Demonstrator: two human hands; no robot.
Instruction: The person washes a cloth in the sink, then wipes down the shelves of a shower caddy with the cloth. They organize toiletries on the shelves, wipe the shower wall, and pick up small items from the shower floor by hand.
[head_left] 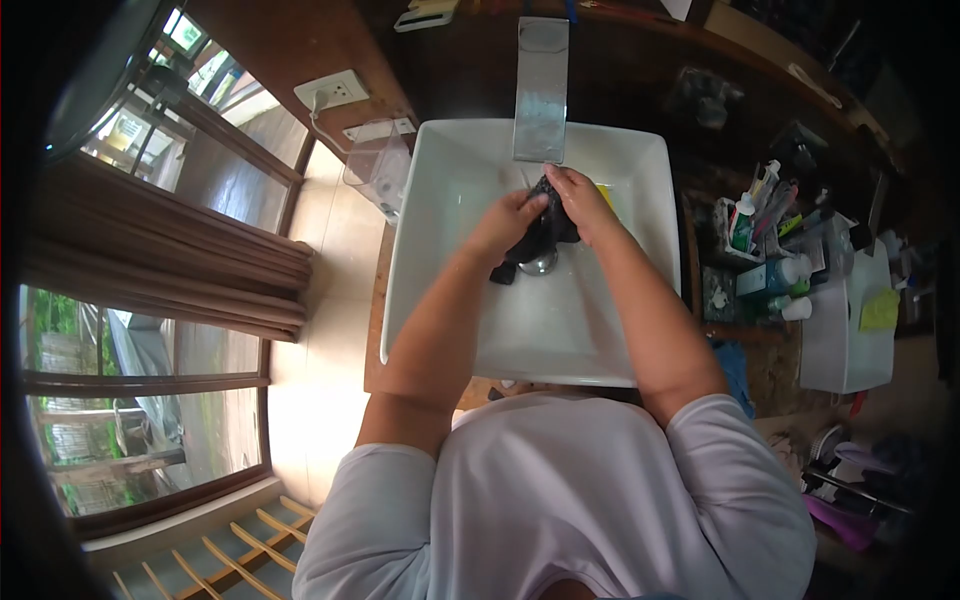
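A dark, wet-looking cloth [540,232] is bunched between my two hands over the white sink [540,340]. My left hand [508,222] is closed on its left side, and my right hand [582,203] grips its upper right part. Just above the hands ends the wide metal faucet spout [542,90]. Below the cloth shows the round metal drain [540,263], partly covered. A small dark piece [503,273] hangs or lies at the left of the drain; whether it belongs to the cloth I cannot tell. Something yellow [605,193] shows behind my right wrist.
Right of the sink stand an organizer with bottles and brushes [745,225] and a white bin [845,340] with a yellow cloth over its rim. At the left are a clear plastic container [385,175], a wall socket [332,90] with a plug, and a brown curtain [170,270] by the windows.
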